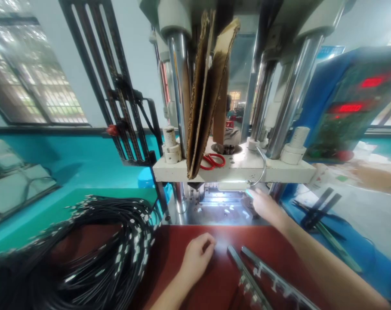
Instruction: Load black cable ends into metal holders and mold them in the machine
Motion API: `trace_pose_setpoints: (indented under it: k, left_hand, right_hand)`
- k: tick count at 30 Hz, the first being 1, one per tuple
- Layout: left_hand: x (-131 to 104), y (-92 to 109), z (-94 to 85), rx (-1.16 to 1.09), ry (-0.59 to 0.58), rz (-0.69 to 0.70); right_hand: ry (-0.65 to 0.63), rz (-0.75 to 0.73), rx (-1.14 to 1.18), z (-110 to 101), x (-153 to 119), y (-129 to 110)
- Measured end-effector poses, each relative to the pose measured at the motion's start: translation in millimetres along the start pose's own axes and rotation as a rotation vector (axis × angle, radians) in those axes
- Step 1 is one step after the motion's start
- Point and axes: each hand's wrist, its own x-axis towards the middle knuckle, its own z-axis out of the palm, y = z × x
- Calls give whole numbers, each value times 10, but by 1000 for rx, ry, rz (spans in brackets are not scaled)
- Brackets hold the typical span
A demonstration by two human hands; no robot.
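My left hand (198,255) rests over the red-brown table top, its fingers curled in and the thumb meeting them; nothing shows in it. My right hand (263,206) reaches to the right side of the press opening, fingers drawn together round something small with a teal tip; what it is I cannot make out. Behind the fingers lies the lit metal press bed (211,214), with small whitish bits on it. Two metal strips with small fittings, a left strip (247,275) and a right strip (275,275), lie on the table between my arms.
A large bundle of black cables (124,258) with whitish ends lies at left. On the press plate (247,172) stand folded cardboard (200,107) and red-handled scissors (214,161). A blue control box (337,99) with red digits is at right, above dark tools (321,211).
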Motion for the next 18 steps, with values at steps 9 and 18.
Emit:
trace_pose_setpoints:
  k: [9,18]
  left_hand:
    - [6,43,3,-11,5,-35]
    - [-9,46,-26,-18,-1,-16]
  right_hand:
    - [91,-226,-46,-282,-339,189]
    - [26,-77,28,69,126,-166]
